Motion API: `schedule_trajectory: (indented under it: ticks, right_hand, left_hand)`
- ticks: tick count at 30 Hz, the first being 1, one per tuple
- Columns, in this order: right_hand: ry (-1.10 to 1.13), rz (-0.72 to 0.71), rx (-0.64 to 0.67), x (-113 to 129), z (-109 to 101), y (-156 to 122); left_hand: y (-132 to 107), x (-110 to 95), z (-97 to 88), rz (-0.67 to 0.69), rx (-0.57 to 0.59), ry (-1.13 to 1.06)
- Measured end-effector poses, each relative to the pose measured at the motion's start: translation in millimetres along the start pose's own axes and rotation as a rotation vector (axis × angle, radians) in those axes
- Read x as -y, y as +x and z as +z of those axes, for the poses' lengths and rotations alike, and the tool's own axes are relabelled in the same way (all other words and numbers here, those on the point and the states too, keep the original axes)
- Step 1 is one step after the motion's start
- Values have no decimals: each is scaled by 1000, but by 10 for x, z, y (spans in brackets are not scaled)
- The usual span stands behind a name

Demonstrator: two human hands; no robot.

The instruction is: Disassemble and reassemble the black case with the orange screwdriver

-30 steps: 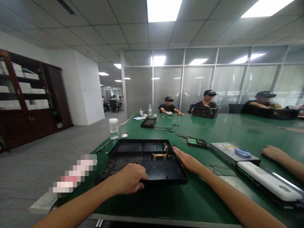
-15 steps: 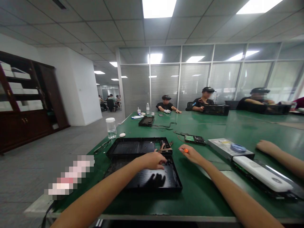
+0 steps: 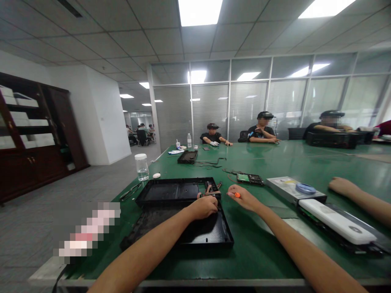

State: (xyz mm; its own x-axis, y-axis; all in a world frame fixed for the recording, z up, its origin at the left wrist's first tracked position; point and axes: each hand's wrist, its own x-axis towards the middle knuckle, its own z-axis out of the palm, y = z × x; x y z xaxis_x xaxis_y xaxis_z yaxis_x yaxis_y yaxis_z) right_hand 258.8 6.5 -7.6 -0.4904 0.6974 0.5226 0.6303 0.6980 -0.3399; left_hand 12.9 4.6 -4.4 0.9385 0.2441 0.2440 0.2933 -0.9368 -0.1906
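Observation:
An opened black plastic case lies in front of me, its two shallow halves spread on the green table. My left hand reaches over the near half to its right edge, beside the bundled ribbon wires. Its fingers are curled together, and what they pinch, if anything, is hidden. Just right of the case, my right hand is closed around an orange-handled screwdriver; only the handle's end shows, the shaft being out of sight.
Tweezers-like tools, a lidded jar and a white round lid stand left. A small green circuit board in a black frame lies behind my right hand. Right are a metal box, blue tape roll, white device and another person's arm.
My left hand has moved right and slightly up to the case's edge by the wires, its fingers closing in. Across the table, a black case has shifted right, away from the middle co-worker.

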Motion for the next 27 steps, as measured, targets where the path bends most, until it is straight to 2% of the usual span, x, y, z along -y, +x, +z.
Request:
schedule_trajectory:
  ticks: [3,6,9,18,24,27]
  right_hand:
    - [0,13,8,45,-9,6]
    - [2,31,21,61,-9,10]
    - [-7,41,42,52,0,10]
    - [-27,32,19,41,-12,4]
    - [-31,35,18,67,-43,3]
    - [-27,27,9,82,-47,8]
  left_hand:
    - [9,-16,-28,-32,-27,-32]
    - [30,-32,-26,-154,-93,-69]
    - [58,-32,15,-232,-93,-66]
    - [96,42,152,-175,-98,-106]
    - [121,29,137,-131,-19,-46]
    - [117,10,115,-164,-58,-61]
